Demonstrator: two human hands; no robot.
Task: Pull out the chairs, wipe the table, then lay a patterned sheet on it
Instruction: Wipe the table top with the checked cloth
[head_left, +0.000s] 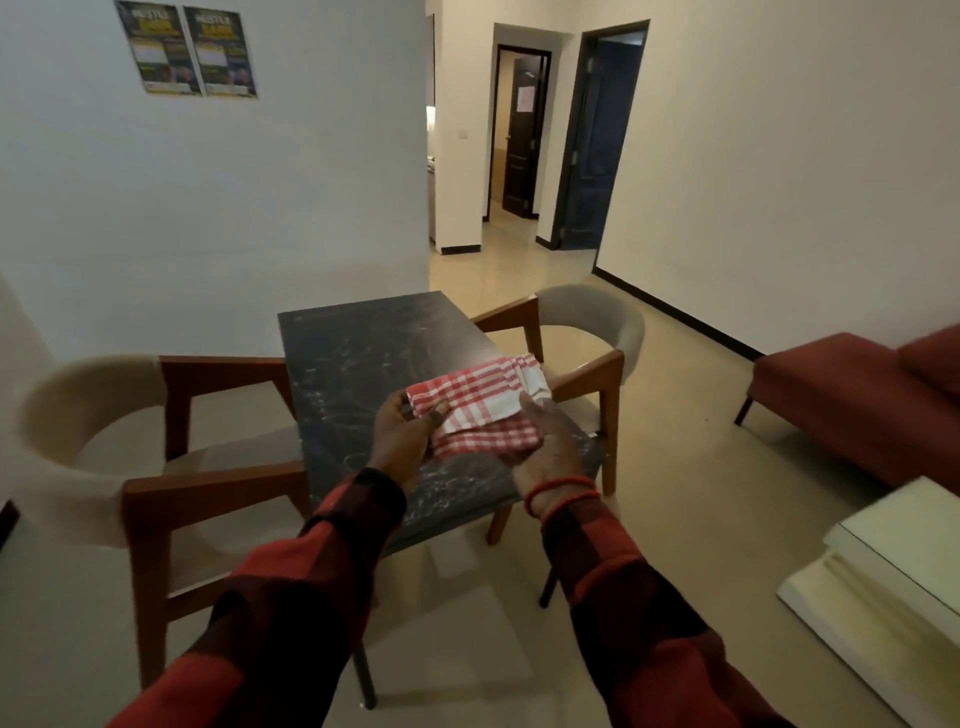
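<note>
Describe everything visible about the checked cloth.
The cloth is red-and-white checked woven fabric, folded into several layers with a plain white band across its top fold. It is held above the near right part of the dark table, the left hand pinching its left edge and the right hand cupping it from below.

A folded red-and-white checked cloth (480, 402) above a dark grey, white-veined marble table (363, 353); red-and-black checked sleeves (291, 587); beige-cushioned, brown-wood chairs (171, 431); a rust-red sofa (852, 405); cream floor tiles (701, 519); red wrist beads (561, 493).
</note>
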